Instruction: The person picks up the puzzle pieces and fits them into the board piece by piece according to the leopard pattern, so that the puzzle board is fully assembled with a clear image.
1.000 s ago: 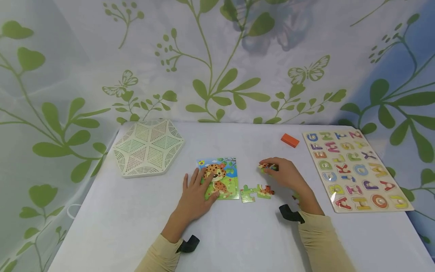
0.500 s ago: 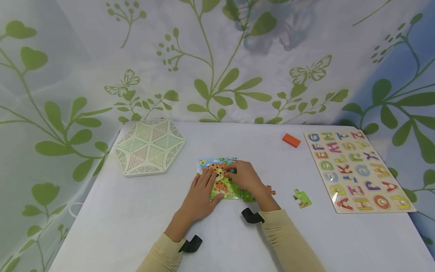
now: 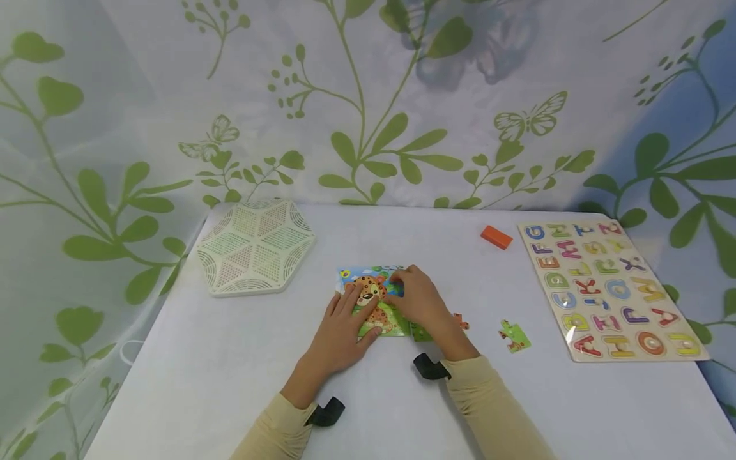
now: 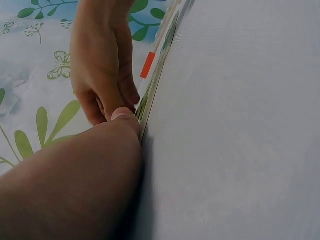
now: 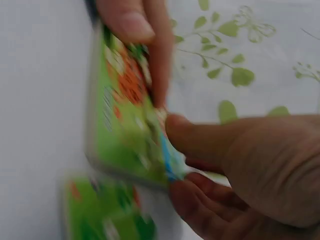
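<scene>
Right-hand grip, thumb and fingers curled, pinches a blurred blue-edged piece at the right side of the leopard puzzle. Left-hand grip lies with fingers spread over the puzzle's left part. The puzzle rests mid-tabletop; a green piece sits just beside its near right corner, partly hidden by the right hand. A loose green piece lies farther right, near the alphabet board.

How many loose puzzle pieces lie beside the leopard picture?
At least 2: one lone piece left of the letter board, and a green piece beside the leopard picture, partly behind the right wrist, which may hide more.
</scene>
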Tool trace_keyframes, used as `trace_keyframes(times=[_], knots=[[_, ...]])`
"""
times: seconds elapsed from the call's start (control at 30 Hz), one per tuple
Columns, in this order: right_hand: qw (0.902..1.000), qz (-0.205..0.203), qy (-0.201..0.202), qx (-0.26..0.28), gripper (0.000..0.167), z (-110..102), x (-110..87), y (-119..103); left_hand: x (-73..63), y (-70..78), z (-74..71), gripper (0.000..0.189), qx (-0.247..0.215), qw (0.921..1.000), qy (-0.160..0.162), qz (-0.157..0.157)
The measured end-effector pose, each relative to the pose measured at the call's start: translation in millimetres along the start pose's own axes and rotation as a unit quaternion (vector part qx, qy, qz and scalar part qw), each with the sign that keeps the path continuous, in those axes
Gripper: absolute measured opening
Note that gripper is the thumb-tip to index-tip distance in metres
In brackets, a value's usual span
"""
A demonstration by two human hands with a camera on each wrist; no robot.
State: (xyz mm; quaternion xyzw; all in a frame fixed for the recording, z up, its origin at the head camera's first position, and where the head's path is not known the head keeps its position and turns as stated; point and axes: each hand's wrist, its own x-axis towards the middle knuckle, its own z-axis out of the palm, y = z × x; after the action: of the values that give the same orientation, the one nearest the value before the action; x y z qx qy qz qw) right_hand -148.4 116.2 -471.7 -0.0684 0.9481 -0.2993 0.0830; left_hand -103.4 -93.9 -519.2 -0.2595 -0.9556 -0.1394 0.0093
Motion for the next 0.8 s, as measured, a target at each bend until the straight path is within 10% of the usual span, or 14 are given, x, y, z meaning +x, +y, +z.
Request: trace_keyframes(times=[0.4, 0.8], knots=[[0.9998, -0.006, -0.006, -0.016, 0.045, -64, -64.9, 91, 1.7, -2.0, 3.4, 0.063, -0.006, 0.9999, -0.006, -0.013], [0.9922, -0.079, -0.014, -0.096, 0.059, -32, -74.5, 66, -0.2, -12.9, 3.6, 0.084, -0.063, 0.9978, 0.018, 0.006]])
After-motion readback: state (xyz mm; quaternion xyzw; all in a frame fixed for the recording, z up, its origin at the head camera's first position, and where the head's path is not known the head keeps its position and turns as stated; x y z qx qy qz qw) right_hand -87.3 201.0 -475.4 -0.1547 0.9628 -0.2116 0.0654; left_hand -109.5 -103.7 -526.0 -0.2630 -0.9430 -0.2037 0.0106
